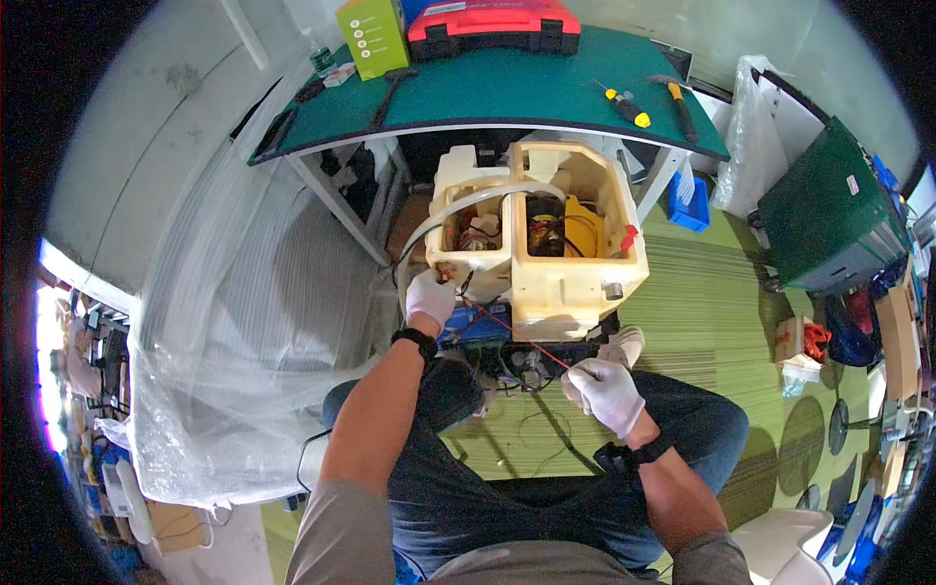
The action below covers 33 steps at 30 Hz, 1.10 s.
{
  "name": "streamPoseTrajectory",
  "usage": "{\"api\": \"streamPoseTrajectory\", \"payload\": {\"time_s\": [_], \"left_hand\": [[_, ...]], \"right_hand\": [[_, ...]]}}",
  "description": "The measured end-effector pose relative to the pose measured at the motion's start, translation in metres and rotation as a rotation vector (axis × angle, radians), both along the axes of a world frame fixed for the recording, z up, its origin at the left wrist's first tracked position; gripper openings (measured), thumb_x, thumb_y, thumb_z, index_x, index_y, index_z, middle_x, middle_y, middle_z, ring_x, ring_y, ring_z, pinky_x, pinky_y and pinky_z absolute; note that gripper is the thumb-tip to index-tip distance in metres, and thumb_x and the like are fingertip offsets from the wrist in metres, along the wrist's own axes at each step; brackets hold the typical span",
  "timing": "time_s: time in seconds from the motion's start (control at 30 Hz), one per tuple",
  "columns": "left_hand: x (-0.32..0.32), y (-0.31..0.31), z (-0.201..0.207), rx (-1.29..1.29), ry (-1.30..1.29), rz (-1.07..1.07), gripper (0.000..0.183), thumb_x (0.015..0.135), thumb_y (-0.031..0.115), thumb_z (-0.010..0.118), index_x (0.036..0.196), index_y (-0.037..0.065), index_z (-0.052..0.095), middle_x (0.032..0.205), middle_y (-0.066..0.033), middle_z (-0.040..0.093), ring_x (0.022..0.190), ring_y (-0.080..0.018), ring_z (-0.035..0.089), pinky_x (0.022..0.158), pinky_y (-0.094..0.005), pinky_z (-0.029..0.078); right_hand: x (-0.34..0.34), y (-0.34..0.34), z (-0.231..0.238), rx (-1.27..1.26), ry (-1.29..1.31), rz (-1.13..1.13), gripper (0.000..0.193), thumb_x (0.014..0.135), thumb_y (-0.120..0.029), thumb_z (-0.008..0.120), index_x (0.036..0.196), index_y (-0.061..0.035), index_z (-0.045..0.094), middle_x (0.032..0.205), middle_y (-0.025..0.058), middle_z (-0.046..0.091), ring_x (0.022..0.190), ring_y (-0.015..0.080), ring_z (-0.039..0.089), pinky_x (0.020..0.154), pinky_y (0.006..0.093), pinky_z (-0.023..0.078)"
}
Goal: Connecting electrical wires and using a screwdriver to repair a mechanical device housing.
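Observation:
A cream plastic housing (575, 302) with two open compartments stands in front of me, wires and parts inside it. My left hand (431, 298), in a white glove, is closed at the housing's lower left corner, by a small reddish part (445, 275). Whatever its fingers pinch is too small to name. My right hand (606, 395), also gloved, is closed on a thin red wire (526, 340) that runs taut up and left toward the housing's front. A pale hose (478, 196) arches over the compartments. Inside the right one sit a yellow part (582, 231) and a dark round part (545, 234).
Behind the housing stands a green-topped table (517, 93) bearing a red tool case (494, 27), a green box (373, 39), a yellow-handled screwdriver (629, 109) and hammers. Wrapped plastic sheeting (234, 390) fills the left. A blue bin (689, 207) and a green cabinet (829, 210) are right.

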<state>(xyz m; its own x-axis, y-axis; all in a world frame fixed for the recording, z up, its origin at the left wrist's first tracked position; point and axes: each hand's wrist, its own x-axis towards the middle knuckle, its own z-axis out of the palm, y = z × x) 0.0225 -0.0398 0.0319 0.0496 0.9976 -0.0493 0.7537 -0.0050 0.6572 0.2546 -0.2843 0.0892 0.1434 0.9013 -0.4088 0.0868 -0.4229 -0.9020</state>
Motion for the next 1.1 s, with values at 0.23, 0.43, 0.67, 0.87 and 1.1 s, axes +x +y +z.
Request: {"api": "streamPoseTrajectory", "payload": {"time_s": [0.23, 0.43, 0.67, 0.87, 1.1], "left_hand": [[-0.009, 0.006, -0.011, -0.076, 0.012, -0.019, 0.035, 0.077, 0.028, 0.063, 0.095, -0.002, 0.067, 0.09, -0.0242, 0.066, 0.086, -0.0387, 0.064, 0.076, -0.0431, 0.05], [-0.033, 0.016, -0.015, -0.243, -0.319, -0.045, 0.022, 0.086, 0.023, 0.059, 0.092, 0.002, 0.065, 0.081, -0.0131, 0.067, 0.078, -0.0272, 0.066, 0.065, -0.0372, 0.052], [-0.044, 0.019, 0.015, -0.781, -0.948, 0.191, 0.011, 0.092, 0.018, 0.056, 0.084, 0.01, 0.057, 0.064, 0.0015, 0.054, 0.05, -0.0104, 0.05, 0.041, -0.0227, 0.041], [-0.025, 0.014, 0.032, -0.701, -0.844, 0.205, 0.015, 0.093, 0.018, 0.055, 0.08, 0.01, 0.055, 0.063, 0.0036, 0.05, 0.049, -0.0079, 0.045, 0.038, -0.0203, 0.036], [-0.022, 0.02, 0.021, -0.628, -0.857, 0.155, 0.01, 0.09, 0.017, 0.06, 0.084, 0.01, 0.061, 0.061, 0.0022, 0.053, 0.048, -0.0075, 0.048, 0.039, -0.0196, 0.038]], "right_hand": [[0.008, -0.005, -0.018, 0.144, -0.171, 0.018, 0.024, 0.091, -0.022, 0.056, 0.081, -0.0025, 0.065, 0.056, 0.0075, 0.054, 0.048, 0.0143, 0.053, 0.048, 0.031, 0.042], [0.012, -0.006, -0.006, 0.177, -0.226, -0.004, 0.023, 0.091, -0.021, 0.056, 0.081, -0.0021, 0.065, 0.055, 0.006, 0.054, 0.047, 0.0131, 0.053, 0.046, 0.0299, 0.041], [0.004, -0.003, 0.008, 0.042, -0.068, -0.049, 0.023, 0.091, -0.021, 0.056, 0.081, -0.0018, 0.066, 0.055, 0.004, 0.054, 0.046, 0.0103, 0.052, 0.044, 0.0263, 0.04], [0.01, -0.006, -0.013, 0.101, -0.016, -0.098, 0.023, 0.09, -0.02, 0.055, 0.08, -0.0021, 0.066, 0.055, 0.0046, 0.053, 0.046, 0.0114, 0.051, 0.045, 0.0278, 0.04], [0.018, -0.009, -0.003, 0.29, -0.209, 0.042, 0.022, 0.091, -0.016, 0.056, 0.084, 0.003, 0.065, 0.06, 0.003, 0.058, 0.045, 0.0093, 0.051, 0.042, 0.0232, 0.038]]}}
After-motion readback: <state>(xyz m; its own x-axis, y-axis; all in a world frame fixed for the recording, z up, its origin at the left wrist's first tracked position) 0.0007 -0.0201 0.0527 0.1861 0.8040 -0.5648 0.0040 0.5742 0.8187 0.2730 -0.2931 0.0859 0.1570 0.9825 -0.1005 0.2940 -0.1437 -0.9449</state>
